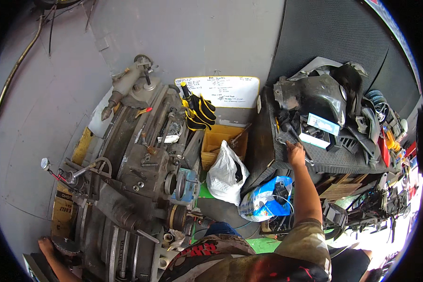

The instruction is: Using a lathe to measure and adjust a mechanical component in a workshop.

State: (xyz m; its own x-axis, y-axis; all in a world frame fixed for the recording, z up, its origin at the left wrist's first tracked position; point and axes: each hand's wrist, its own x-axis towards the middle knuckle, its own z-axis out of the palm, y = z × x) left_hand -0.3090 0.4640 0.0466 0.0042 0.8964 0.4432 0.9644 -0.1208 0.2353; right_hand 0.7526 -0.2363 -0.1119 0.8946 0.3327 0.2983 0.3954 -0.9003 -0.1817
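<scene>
My right arm stretches forward to a black textured bench [324,162]. There my right hand [296,154] has its fingers curled together at the bench's near left part. A small silver metal end [281,140] shows beside the fingertips; what the hand grips is too small to make out. Close by lies a long metal wrench [307,155], and an open box [315,136] is just beyond it. Far to the lower left, my left hand [45,245] rests beside a dark round part [66,245] of the lathe [143,171]. Its fingers do not show clearly.
Black plastic panels [324,94] are heaped on the bench. A white bag [226,174], a blue-and-white bag [263,199] and a cardboard box [216,136] stand between lathe and bench. Black-and-yellow gloves [199,110] hang before a whiteboard [242,89].
</scene>
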